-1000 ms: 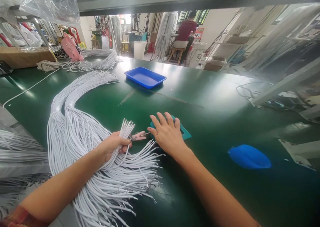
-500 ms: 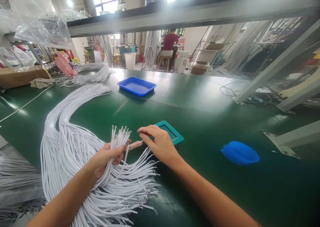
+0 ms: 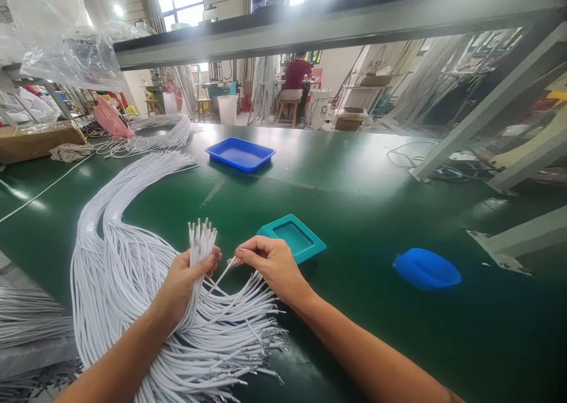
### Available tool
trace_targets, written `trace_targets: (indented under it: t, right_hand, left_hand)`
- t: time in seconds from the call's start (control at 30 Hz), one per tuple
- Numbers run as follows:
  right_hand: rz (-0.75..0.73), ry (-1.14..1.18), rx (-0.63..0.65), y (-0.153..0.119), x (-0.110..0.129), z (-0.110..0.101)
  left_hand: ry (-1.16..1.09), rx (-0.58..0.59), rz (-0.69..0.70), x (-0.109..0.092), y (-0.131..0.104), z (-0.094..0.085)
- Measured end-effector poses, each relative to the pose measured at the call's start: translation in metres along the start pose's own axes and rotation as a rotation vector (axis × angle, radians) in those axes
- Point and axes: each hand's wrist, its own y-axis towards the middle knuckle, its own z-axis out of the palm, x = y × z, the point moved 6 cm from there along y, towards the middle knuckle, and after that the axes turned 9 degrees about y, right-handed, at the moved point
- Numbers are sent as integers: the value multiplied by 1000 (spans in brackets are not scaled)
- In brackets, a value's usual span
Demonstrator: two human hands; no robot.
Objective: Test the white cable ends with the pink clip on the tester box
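A small bunch of white cables stands upright in my left hand, its fingers wrapped round it below the tips. Just to the right, my right hand pinches the end of a single white cable between thumb and fingers. Under and around my left hand lies a large bundle of white cables, its loose ends fanned out to the right. A teal tray sits behind my right hand, which covers part of its near edge.
On the green table are a blue tray and a blue rounded object. More cables, a pink object and a cardboard box lie back left. Metal legs stand at right. A person sits beyond the table.
My right hand has moved down and slightly left and now pinches a cable end. The bunch in my left hand has shifted slightly left, and more of the teal tray shows.
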Motion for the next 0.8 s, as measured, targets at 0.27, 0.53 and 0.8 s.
trace_targets:
  t: [0.27, 0.53, 0.8]
  right_hand:
    - [-28, 19, -25, -4, 1, 7]
    - [365, 557, 138, -7, -19, 27]
    - [86, 265, 204, 2, 2, 13]
  left_hand:
    - [81, 63, -40, 2, -2, 9]
    - [-9, 100, -32, 4, -3, 7]
    - [-59, 199, -107, 0, -5, 11]
